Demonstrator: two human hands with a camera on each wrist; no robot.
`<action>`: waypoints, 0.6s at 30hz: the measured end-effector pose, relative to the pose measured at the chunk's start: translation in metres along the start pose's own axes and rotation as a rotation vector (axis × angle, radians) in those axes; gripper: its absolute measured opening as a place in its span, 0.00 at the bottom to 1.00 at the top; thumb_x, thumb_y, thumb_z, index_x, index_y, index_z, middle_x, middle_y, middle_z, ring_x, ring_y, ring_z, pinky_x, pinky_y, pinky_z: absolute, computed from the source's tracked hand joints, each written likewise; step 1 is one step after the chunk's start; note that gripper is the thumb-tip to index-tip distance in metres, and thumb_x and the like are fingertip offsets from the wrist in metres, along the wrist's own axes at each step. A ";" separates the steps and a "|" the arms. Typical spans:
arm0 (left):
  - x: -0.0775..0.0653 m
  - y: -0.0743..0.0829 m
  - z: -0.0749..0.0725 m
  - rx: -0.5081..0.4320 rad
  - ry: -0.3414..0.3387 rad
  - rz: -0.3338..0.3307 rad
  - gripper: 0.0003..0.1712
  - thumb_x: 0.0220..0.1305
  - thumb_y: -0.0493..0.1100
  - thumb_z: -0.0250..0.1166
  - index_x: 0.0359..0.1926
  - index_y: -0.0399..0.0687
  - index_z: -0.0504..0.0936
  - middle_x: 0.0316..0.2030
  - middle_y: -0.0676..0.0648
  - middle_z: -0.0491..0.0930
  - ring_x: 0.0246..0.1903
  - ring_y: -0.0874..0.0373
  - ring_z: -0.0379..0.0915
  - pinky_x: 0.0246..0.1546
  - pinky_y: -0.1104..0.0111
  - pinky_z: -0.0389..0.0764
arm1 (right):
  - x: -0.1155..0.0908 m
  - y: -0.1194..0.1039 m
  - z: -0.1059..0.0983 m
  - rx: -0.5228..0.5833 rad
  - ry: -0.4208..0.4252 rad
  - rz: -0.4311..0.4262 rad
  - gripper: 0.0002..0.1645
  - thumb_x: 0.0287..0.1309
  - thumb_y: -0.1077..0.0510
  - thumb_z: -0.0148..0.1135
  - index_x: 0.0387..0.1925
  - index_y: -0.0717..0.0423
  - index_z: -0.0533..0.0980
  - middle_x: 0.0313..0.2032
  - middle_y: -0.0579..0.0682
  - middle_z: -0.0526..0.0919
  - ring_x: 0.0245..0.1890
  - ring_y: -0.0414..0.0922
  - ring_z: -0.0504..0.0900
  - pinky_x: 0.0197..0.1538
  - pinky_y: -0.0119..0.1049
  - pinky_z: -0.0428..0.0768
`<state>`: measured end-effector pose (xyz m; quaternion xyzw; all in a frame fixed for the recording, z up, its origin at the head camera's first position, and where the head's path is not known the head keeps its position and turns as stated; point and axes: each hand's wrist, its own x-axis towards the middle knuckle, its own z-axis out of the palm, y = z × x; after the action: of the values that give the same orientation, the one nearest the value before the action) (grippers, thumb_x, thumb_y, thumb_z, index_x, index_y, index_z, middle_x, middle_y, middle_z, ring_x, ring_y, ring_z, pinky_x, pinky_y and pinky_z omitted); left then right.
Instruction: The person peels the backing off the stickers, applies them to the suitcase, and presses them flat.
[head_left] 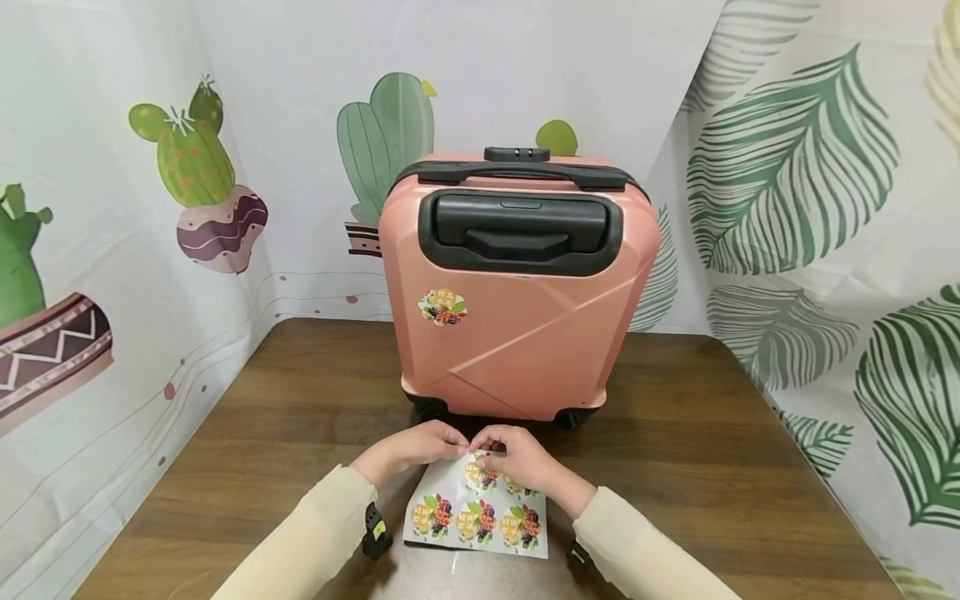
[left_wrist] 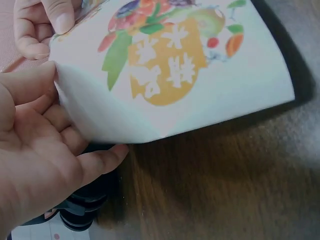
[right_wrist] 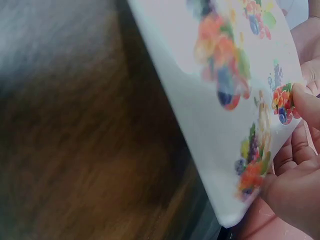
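Note:
A white sheet of round fruit stickers (head_left: 442, 525) lies on the table, its far edge raised. My left hand (head_left: 423, 443) holds the far edge near the blank upper-left area; in the left wrist view the left hand (left_wrist: 40, 140) has fingers at the bent edge of the sheet (left_wrist: 250, 85). Close beside it, my right hand (head_left: 521, 457) pinches the far edge, thumb over a sticker. The right wrist view shows the right hand (right_wrist: 295, 192) at the sheet's edge, with a thumb on a fruit sticker (right_wrist: 282, 107). Whether that sticker is lifting I cannot tell.
A pink suitcase (head_left: 517, 333) stands upright behind the hands, black handles on top. One round fruit sticker (head_left: 442, 307) is on its upper left front. The brown wooden table (head_left: 285, 433) extends to both sides. Patterned cloth (head_left: 300, 83) hangs behind.

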<state>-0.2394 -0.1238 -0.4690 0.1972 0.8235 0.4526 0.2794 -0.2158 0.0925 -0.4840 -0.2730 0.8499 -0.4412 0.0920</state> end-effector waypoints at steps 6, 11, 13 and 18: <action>-0.001 0.000 0.000 -0.013 -0.003 -0.037 0.15 0.73 0.37 0.60 0.47 0.28 0.86 0.41 0.41 0.88 0.35 0.66 0.74 0.41 0.72 0.75 | 0.000 -0.003 0.001 -0.033 0.023 -0.016 0.10 0.63 0.66 0.66 0.44 0.55 0.86 0.42 0.52 0.87 0.36 0.32 0.75 0.40 0.27 0.77; -0.004 0.001 -0.001 0.005 -0.012 -0.050 0.14 0.72 0.37 0.61 0.47 0.28 0.86 0.40 0.42 0.88 0.33 0.67 0.74 0.40 0.73 0.76 | -0.001 -0.005 0.001 -0.056 0.026 -0.022 0.09 0.64 0.65 0.66 0.43 0.52 0.87 0.42 0.51 0.87 0.36 0.33 0.75 0.39 0.27 0.76; -0.004 0.001 -0.001 0.001 -0.014 -0.051 0.14 0.72 0.37 0.61 0.47 0.28 0.86 0.39 0.43 0.88 0.32 0.67 0.73 0.39 0.73 0.76 | -0.001 -0.005 0.001 -0.067 0.028 -0.030 0.09 0.64 0.65 0.66 0.42 0.51 0.87 0.42 0.51 0.87 0.36 0.33 0.75 0.40 0.27 0.75; -0.005 0.001 -0.002 0.011 0.001 -0.029 0.14 0.71 0.38 0.62 0.45 0.29 0.87 0.39 0.43 0.88 0.33 0.68 0.73 0.39 0.74 0.75 | -0.001 -0.005 0.003 -0.071 0.030 -0.058 0.09 0.64 0.67 0.65 0.41 0.52 0.86 0.42 0.51 0.86 0.36 0.32 0.75 0.40 0.26 0.77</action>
<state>-0.2366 -0.1272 -0.4657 0.1868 0.8289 0.4440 0.2843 -0.2118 0.0889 -0.4823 -0.2938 0.8582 -0.4171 0.0566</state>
